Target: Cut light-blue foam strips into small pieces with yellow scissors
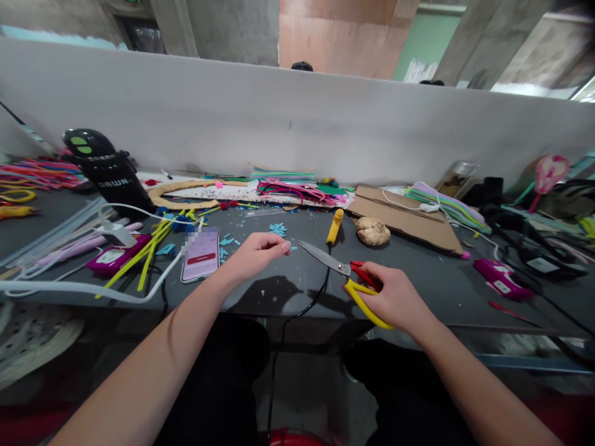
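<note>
My right hand (395,296) is closed round the handles of a pair of scissors (324,255), one red and one yellow. The blades look closed, and their tip points toward my left hand (260,251). That hand is pinched, thumb against fingers, over the desk; whatever the fingertips hold, if anything, is too small to make out. Small cut blue pieces (277,230) lie scattered just behind and left of it. A phone (200,257) with a lit screen rests left of my left wrist.
A yellow-handled tool (334,226) with a black cord stands beyond the scissors, beside a beige lump (372,231). Cardboard (409,220) lies at the back right. A black bottle (111,173), white cables, yellow-green strips (147,257) and a purple box (118,255) crowd the left.
</note>
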{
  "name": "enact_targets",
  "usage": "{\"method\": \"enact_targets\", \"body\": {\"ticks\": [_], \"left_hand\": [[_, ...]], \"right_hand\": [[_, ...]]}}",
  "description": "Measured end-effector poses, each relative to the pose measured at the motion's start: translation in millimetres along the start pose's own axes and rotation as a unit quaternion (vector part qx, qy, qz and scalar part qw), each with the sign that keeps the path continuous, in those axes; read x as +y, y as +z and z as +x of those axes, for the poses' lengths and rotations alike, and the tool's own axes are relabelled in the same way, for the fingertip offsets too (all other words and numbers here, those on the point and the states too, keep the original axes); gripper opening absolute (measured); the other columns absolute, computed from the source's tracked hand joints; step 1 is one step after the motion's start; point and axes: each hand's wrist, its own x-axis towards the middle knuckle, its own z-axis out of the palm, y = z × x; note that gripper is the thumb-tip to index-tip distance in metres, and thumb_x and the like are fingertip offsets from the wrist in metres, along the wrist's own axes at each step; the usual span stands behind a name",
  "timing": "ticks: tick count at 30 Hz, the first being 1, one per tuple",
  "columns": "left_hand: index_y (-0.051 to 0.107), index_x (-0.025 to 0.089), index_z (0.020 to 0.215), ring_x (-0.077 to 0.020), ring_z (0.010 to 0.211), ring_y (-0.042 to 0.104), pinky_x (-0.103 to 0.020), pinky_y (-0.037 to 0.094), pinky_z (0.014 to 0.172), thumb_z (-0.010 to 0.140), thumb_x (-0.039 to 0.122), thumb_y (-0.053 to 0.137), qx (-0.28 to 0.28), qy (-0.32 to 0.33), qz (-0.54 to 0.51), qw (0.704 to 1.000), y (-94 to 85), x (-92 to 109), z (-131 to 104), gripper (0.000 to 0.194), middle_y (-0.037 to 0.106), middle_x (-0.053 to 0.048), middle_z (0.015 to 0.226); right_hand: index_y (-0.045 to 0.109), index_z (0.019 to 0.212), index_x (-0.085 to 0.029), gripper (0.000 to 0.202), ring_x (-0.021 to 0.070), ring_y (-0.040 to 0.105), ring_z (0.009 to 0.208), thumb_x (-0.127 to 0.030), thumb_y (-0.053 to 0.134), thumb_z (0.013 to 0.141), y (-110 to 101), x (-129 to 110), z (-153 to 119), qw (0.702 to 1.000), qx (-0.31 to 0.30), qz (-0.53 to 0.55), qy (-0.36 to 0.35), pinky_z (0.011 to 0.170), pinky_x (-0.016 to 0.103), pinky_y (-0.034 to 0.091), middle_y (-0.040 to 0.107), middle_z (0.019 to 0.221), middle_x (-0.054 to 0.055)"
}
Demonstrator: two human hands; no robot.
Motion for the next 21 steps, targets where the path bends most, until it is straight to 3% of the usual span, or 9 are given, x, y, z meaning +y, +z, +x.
{"method": "enact_targets", "body": {"ticks": [10, 21], "left_hand": [[0.067, 0.012, 0.08, -0.0093, 0.058, 0.038, -0.022, 0.027, 0.054, 0.087, 0.05, 0.057, 0.011, 0.033, 0.009, 0.999, 2.0, 1.6, -2.8, 0.04, 0.05, 0.001, 0.065], [0.067, 0.013, 0.082, -0.0097, 0.06, 0.038, -0.023, 0.028, 0.055, 0.087, 0.045, 0.06, 0.013, 0.053, 0.02, 0.998, 1.9, 2.8, -2.6, 0.033, 0.049, 0.002, 0.066]], "right_hand": [[0.064, 0.082, -0.021, 0.019, 0.0141, 0.046, 0.062, -0.039, 0.064, 0.075, -0.1, -0.7, -1.7, 1.0, -0.017, 0.013, 0.004, 0.057, 0.027, 0.032, 0.062, 0.069, -0.001], [0.058, 0.071, -0.021, 0.017, 0.0124, 0.038, 0.058, -0.036, 0.063, 0.075, -1.1, -1.7, -1.5, 0.999, -0.03, 0.024, -0.009, 0.053, 0.026, 0.028, 0.051, 0.06, -0.004]]}}
